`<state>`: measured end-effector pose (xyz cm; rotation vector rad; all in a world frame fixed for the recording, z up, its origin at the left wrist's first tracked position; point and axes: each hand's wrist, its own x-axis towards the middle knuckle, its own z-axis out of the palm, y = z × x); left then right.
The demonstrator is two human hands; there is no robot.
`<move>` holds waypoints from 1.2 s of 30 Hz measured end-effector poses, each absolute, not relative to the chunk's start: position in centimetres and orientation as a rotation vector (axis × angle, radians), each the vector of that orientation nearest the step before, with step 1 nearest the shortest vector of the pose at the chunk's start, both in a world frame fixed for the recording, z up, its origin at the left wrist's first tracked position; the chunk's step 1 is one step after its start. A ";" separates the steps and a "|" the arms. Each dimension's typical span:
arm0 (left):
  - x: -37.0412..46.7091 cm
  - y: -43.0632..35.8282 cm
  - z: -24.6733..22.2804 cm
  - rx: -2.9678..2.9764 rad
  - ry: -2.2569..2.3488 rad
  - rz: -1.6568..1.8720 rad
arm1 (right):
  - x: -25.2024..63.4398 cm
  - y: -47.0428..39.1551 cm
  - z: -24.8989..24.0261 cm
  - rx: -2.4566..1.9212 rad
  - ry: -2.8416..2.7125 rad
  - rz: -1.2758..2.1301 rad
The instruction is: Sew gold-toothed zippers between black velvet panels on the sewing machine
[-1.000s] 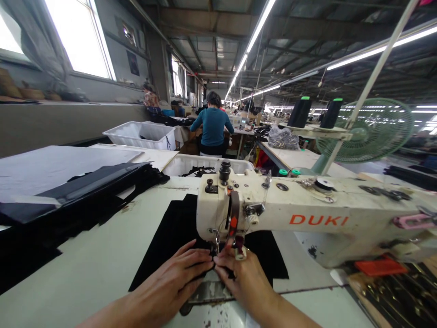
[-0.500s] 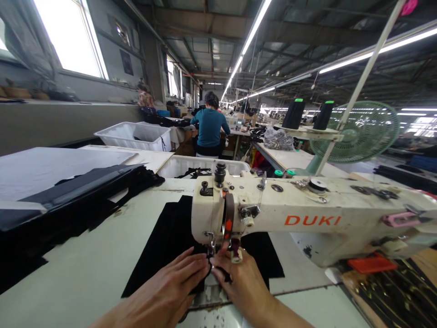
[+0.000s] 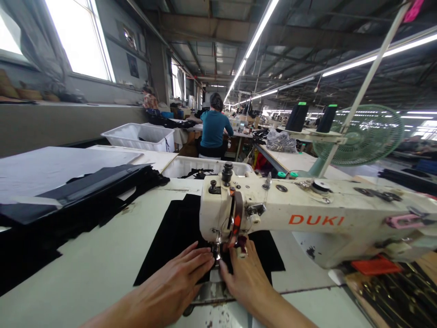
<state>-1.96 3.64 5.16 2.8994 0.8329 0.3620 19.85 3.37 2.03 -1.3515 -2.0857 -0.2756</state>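
Black fabric point(image 3: 167, 241) lies flat on the pale machine bed, under the head of a white sewing machine point(image 3: 266, 205) marked DUKI. My left hand point(image 3: 179, 280) rests palm down on the cloth, fingers stretched out, their tips just left of the presser foot point(image 3: 217, 253). On the other side, my right hand point(image 3: 249, 275) lies on the fabric with thumb and fingers apart. Its fingertips are partly hidden behind the machine's lower parts. Both hands are close to the needle area, where the seam itself is too small to make out.
A stack of black cut pieces point(image 3: 85, 196) lies on the left. White plastic bins point(image 3: 139, 136) stand beyond the table. Thread cones point(image 3: 297, 117) and a green fan point(image 3: 362, 136) are at right. A person in a teal top point(image 3: 214, 130) sits ahead.
The black fabric has slid slightly away from me under the presser foot, my hands staying beside it. My right thumb and fingers are spread wider. The whole view has shifted a little.
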 end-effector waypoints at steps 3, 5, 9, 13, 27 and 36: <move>-2.1 3.6 5.1 2.853 0.826 0.382 | 19.7 4.8 1.0 -1.323 -2.098 -0.337; -2.1 3.6 5.0 2.831 0.817 0.384 | 19.7 6.0 0.5 -1.303 -2.115 -0.361; -2.2 3.6 5.2 2.836 0.814 0.383 | 20.4 6.8 1.3 -1.251 -2.168 -0.335; -2.2 3.5 5.4 2.865 0.814 0.415 | 22.0 4.4 3.3 -1.169 -2.232 -0.275; -2.0 4.4 5.3 2.996 0.751 0.495 | 22.1 3.7 1.6 -0.914 -2.342 -0.250; -2.0 4.7 5.1 3.111 0.709 0.560 | 21.9 4.1 1.9 -0.982 -2.335 -0.277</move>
